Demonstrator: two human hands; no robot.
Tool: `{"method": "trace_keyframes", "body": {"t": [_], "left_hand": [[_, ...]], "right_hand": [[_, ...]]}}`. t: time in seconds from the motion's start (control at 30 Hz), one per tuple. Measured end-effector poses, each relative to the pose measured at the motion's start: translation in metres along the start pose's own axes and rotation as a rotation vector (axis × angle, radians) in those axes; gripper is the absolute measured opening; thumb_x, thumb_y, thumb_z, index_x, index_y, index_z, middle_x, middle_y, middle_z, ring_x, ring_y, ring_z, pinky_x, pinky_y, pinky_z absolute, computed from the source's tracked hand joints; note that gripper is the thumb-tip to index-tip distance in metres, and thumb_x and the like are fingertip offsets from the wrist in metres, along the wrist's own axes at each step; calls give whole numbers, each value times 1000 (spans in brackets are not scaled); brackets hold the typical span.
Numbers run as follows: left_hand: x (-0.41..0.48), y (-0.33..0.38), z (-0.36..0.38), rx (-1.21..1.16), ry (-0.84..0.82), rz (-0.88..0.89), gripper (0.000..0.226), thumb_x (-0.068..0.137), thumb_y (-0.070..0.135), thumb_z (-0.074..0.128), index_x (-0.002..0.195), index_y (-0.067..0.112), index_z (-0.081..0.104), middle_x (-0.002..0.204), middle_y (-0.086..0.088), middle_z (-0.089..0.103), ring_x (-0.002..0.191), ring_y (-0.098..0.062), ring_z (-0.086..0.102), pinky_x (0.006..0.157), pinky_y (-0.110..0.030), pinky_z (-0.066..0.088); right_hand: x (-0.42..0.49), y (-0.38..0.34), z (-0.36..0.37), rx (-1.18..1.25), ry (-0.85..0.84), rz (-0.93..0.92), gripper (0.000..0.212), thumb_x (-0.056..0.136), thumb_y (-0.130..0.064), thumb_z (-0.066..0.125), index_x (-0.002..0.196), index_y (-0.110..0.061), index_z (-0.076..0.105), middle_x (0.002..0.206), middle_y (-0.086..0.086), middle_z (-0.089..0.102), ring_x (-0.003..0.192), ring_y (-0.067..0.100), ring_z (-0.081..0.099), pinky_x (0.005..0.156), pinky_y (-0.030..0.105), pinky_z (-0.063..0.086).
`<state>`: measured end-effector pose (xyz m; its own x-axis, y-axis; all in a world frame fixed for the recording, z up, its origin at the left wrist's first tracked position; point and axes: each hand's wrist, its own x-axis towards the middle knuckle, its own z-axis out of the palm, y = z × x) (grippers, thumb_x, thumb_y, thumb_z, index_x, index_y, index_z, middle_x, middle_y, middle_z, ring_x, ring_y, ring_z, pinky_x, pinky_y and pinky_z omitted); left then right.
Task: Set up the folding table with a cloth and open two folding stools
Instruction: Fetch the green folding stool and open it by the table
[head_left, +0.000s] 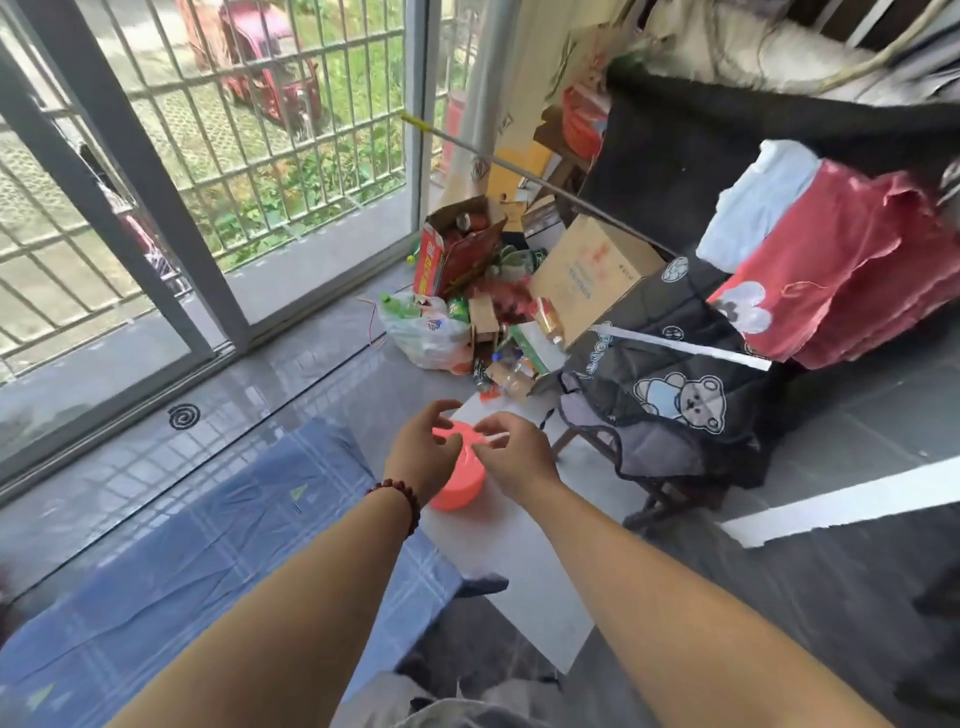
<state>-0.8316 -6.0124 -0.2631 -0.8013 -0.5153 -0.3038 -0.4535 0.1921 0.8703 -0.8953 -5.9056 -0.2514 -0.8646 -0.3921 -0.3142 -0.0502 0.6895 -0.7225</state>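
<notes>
A blue checked cloth (208, 545) lies spread over the low table at the lower left. Beside its right edge a bare white surface (524, 577) shows. On that white surface stands a round pink folding stool (460, 491), still collapsed and short. Both my hands are on its top. My left hand (423, 452), with a bead bracelet on the wrist, curls its fingers over the near-left rim. My right hand (514, 449) pinches a pale strip at the top centre. The stool's top is mostly hidden under my fingers.
A wooden chair draped with a dark bear-print jacket (675, 405) stands just right of the stool. Boxes, bottles and bags (467, 317) are heaped beyond it by the sliding glass door (311, 218). A mosquito coil (184, 417) lies on the floor at left.
</notes>
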Motion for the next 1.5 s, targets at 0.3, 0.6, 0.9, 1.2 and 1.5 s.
{"method": "trace_keyframes", "body": {"t": [0.3, 0.6, 0.9, 1.2, 1.5], "left_hand": [[29, -2, -7, -27, 97, -50, 38, 87, 11, 56, 122, 26, 55, 105, 0, 58, 85, -17, 60, 76, -27, 47], [71, 6, 22, -5, 284, -164, 39, 86, 13, 58, 123, 27, 55, 103, 2, 57, 84, -16, 60, 74, -32, 53], [133, 33, 90, -36, 512, -301, 36, 85, 13, 62, 120, 22, 57, 98, 0, 59, 80, -14, 57, 77, -25, 46], [165, 7, 137, -39, 556, -408, 22, 83, 12, 66, 104, 17, 66, 83, 5, 61, 67, -8, 57, 75, -26, 51], [218, -88, 155, 7, 582, -419, 17, 79, 17, 71, 94, 24, 65, 83, 5, 61, 69, -9, 60, 72, -27, 51]], "right_hand": [[48, 1, -7, -91, -99, -35, 18, 82, -14, 64, 100, -16, 66, 104, 2, 68, 95, 21, 64, 84, 27, 48], [130, 12, -21, -176, -337, -179, 19, 85, -17, 61, 104, -15, 65, 107, 2, 68, 97, 21, 62, 88, 33, 50], [226, 26, -54, -272, -578, -384, 21, 88, -16, 60, 106, -7, 66, 108, 7, 69, 101, 22, 62, 90, 29, 44], [276, 71, -32, -269, -717, -372, 13, 87, -16, 62, 96, -9, 68, 97, 8, 71, 90, 23, 65, 85, 27, 45], [341, 126, 46, -349, -697, -426, 41, 86, -23, 62, 124, -11, 51, 122, 7, 54, 106, 25, 56, 95, 37, 44]]}}
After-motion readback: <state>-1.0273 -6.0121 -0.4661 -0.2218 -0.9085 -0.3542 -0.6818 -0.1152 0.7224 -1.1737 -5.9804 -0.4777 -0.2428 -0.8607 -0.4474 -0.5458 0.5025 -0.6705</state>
